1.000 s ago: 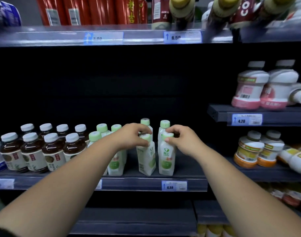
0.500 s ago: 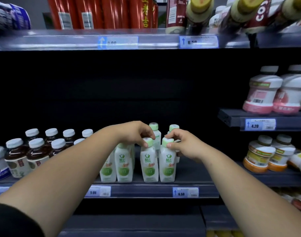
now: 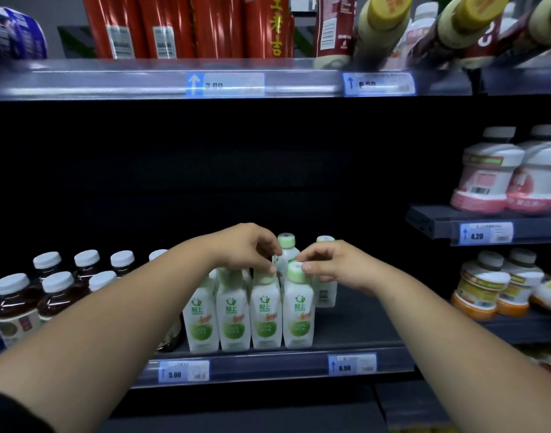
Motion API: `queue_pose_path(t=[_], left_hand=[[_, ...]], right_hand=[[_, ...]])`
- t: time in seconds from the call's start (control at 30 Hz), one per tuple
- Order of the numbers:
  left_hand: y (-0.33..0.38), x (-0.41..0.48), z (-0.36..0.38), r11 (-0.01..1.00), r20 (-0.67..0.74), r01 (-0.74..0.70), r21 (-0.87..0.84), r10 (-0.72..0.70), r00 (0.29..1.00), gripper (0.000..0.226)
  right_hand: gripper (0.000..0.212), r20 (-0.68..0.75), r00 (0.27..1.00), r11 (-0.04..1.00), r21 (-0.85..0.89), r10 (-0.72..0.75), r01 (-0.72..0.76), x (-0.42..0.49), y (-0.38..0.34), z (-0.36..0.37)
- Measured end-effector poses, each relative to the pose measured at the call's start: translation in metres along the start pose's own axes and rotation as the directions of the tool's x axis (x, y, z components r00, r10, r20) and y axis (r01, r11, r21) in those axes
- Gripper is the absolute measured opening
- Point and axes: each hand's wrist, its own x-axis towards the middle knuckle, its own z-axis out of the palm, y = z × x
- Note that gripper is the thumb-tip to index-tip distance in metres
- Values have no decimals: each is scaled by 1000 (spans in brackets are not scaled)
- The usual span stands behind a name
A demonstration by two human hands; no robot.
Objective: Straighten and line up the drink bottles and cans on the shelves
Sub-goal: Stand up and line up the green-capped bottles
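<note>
Several white bottles with green caps and green labels stand in a front row on the middle shelf (image 3: 299,365). My left hand (image 3: 246,248) pinches the cap of the third white-and-green bottle (image 3: 265,317) from the left. My right hand (image 3: 333,264) has its fingertips on the cap of the rightmost front bottle (image 3: 298,317). Both bottles stand upright and touch each other. Two more of the same bottles (image 3: 287,248) stand behind them, partly hidden by my hands.
Dark tea bottles with white caps (image 3: 14,304) fill the shelf's left. Red cans (image 3: 186,26) and tilted yellow-capped bottles (image 3: 380,29) sit on the top shelf. Pink-and-white bottles (image 3: 486,179) and orange-banded bottles (image 3: 483,289) stand on the right-hand shelves.
The two front bottles were slid left against the others and now stand in a tight row at the shelf edge. Both hands stayed on their caps.
</note>
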Motion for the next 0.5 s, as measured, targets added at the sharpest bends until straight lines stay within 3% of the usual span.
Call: queue_pose_path(t=[0.13, 0.23, 0.37, 0.5], left_hand=[[-4, 19, -5, 1000, -144, 4, -7, -5, 990, 32], [-7, 38, -4, 998, -145, 44, 39, -38, 989, 35], [-4, 67, 1, 991, -108, 44, 130, -30, 994, 49], [-2, 85, 5, 969, 9, 7, 248, -10, 1000, 45]], right_hand=[[16, -281, 956, 995, -82, -84, 63, 16, 3, -27], [21, -357, 927, 976, -217, -113, 36, 33, 10, -42], [32, -307, 950, 948, -317, -61, -41, 49, 19, -53], [44, -206, 979, 935, -347, 4, -77, 54, 22, -52]])
